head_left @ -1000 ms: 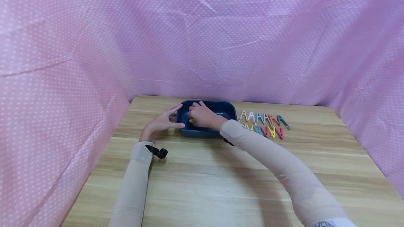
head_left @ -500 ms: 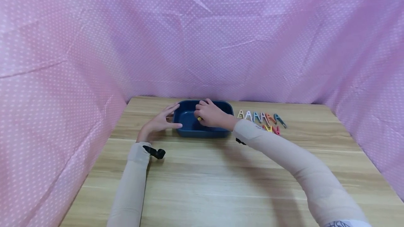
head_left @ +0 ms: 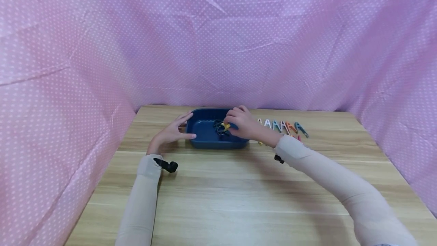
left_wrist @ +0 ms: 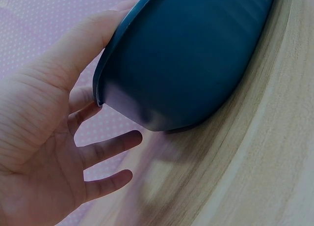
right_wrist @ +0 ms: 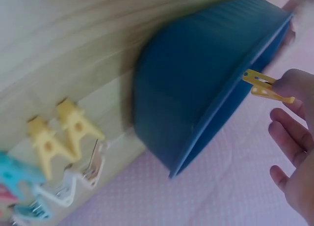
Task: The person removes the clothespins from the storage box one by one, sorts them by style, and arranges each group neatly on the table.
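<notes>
My right hand (head_left: 243, 122) pinches a yellow clothespin (right_wrist: 265, 84) between thumb and fingers, above the right part of a dark blue basin (head_left: 201, 144). In the right wrist view the clothespin overlaps the basin's rim, its ends pointing away from the hand. My left hand (head_left: 172, 131) lies at the basin's left end with fingers spread. Its thumb (left_wrist: 86, 37) touches the rim, while the lower fingers extend straight beside the wall. Thin dark looped shapes (head_left: 218, 127) show inside the basin, too small to make out.
Right of the basin, a row of clothespins in several colours (head_left: 275, 125) lies on the wooden table (head_left: 211, 200). A second row in front is mostly hidden by the right forearm; two yellow clothespins (right_wrist: 78, 127) show there. Pink dotted cloth (head_left: 218, 48) hangs behind.
My right hand has moved right across the basin, the yellow clothespin in its grip, uncovering the dark looped shapes. The left hand stays at the basin's left end.
</notes>
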`<action>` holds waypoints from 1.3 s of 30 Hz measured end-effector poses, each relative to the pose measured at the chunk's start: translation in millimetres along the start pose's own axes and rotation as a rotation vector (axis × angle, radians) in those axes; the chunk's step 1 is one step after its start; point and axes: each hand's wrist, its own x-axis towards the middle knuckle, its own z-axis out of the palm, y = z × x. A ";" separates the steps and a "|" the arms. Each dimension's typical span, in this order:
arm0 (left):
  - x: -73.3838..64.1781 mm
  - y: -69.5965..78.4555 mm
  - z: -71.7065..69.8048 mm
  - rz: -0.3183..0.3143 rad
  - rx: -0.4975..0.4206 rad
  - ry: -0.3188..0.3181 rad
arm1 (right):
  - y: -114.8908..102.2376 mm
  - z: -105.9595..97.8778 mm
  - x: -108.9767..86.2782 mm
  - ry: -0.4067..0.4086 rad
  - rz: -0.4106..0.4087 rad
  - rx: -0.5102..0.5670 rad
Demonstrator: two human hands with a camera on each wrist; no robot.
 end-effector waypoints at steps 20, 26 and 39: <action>-4.4 3.9 -1.4 -0.043 -0.011 -0.002 | 39.1 -50.8 -97.5 0.185 0.144 0.003; -4.5 3.2 -1.7 -0.030 -0.005 0.005 | 48.4 -62.3 -116.9 0.185 0.189 -0.020; -3.2 3.7 1.9 -0.034 -0.007 0.009 | 66.4 -78.6 -158.2 0.156 0.315 -0.073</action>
